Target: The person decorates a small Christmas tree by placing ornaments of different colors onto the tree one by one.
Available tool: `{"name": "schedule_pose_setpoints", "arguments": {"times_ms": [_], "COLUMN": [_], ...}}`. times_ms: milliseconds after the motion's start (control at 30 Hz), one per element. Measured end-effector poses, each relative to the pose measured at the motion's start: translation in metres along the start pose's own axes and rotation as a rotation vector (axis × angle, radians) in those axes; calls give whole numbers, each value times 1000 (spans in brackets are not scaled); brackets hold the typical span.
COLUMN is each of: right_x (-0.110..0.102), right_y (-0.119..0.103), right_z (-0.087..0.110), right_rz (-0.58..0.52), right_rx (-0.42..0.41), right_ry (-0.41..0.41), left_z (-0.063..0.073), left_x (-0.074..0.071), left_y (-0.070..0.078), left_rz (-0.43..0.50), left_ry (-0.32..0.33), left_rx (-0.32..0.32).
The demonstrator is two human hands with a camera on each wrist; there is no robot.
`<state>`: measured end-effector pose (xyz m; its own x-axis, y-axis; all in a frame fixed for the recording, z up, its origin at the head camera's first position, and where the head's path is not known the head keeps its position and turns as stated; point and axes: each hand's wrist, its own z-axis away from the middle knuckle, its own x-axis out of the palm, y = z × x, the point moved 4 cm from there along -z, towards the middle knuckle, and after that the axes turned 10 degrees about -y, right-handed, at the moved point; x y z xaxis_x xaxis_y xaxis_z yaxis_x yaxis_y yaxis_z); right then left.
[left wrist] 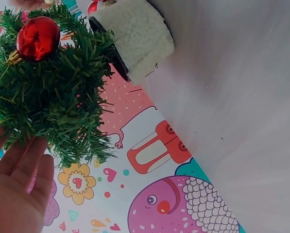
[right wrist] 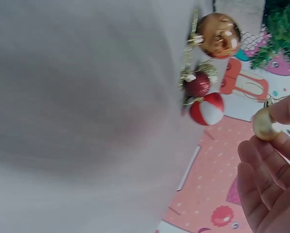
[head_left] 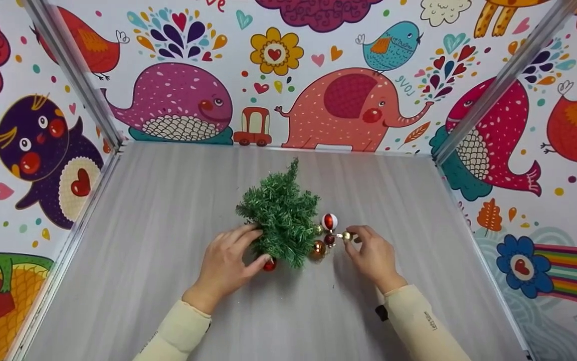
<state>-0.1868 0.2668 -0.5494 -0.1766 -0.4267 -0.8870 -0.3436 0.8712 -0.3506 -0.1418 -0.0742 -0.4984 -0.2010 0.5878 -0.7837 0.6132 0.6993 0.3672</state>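
Note:
A small green artificial Christmas tree (head_left: 280,210) stands on the table, its white base (left wrist: 140,39) showing in the left wrist view. My left hand (head_left: 230,255) rests against the tree's left side, fingers extended along the branches and thumb beside a shiny red bauble (left wrist: 38,39) hanging there. My right hand (head_left: 373,255) pinches a small gold bauble (right wrist: 264,125) between thumb and fingertips, its thin gold cord loop sticking out. Just left of that hand lie a red-and-white ball (head_left: 329,221), a dark red glittery bauble (head_left: 329,239) and a larger copper-coloured bauble (head_left: 318,249).
The grey table (head_left: 168,200) is bordered by walls with printed cartoon animals (head_left: 183,105). Metal corner posts (head_left: 75,75) stand at the back left and back right. Another small gold glittery ornament (head_left: 318,229) lies close by the tree's right side.

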Motion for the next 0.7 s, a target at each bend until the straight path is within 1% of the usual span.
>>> {"name": "schedule_pose_setpoints", "arguments": {"times_ms": [167,400,533,700], "right_x": [-9,-22,-30,-38], "right_y": [-15,-38,-51,-67], "right_z": [-2,-1,-2,-2], "right_rz": [-20,-41,-45,-78], "right_rx": [-51,-150,-188,-241], "right_ry": [21,79,90,111], "left_z": [0,1,1,0], "left_x": [-1,0,0,0], "left_y": [1,1,1,1], "left_rz": [-1,-4,-3,0], "left_ry": [3,12,9,4], "left_rx": [-6,-3,-6,-8]}}
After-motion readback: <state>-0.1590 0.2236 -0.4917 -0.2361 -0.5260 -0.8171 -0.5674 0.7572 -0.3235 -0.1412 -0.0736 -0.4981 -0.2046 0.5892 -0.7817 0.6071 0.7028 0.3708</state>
